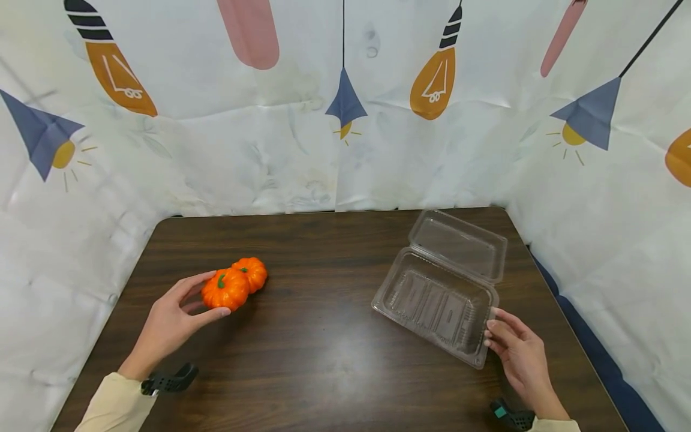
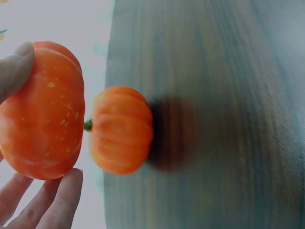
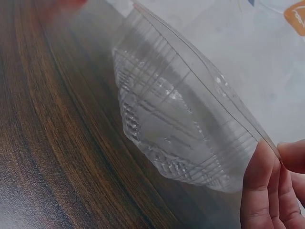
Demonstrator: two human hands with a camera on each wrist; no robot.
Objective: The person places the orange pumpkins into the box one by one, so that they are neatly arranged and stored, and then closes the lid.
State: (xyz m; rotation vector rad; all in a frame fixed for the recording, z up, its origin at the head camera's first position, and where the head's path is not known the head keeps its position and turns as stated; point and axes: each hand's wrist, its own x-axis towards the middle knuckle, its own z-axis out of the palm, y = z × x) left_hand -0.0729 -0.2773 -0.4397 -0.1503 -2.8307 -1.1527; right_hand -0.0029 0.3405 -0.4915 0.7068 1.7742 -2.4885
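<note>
My left hand (image 1: pixel 175 321) holds a small orange pumpkin (image 1: pixel 224 290) with a green stem, thumb on one side and fingers on the other. Close beyond it, a second orange pumpkin (image 1: pixel 256 273) sits on the table; the left wrist view shows its green stem (image 2: pixel 88 125) pointing toward the held one. Over on the right, my right hand (image 1: pixel 519 354) pinches the rim of a clear plastic clamshell container (image 1: pixel 432 306) between thumb and fingers. Its lid (image 1: pixel 461 243) is folded back, away from me. In the right wrist view the container (image 3: pixel 162 119) looks tilted, with nothing inside.
The dark wood-grain table (image 1: pixel 313 336) spreads between the two hands. White cloth (image 1: pixel 270 156) printed with lamps and bulbs hangs behind the table and along both sides. Black bands (image 1: pixel 170 379) sit on both wrists.
</note>
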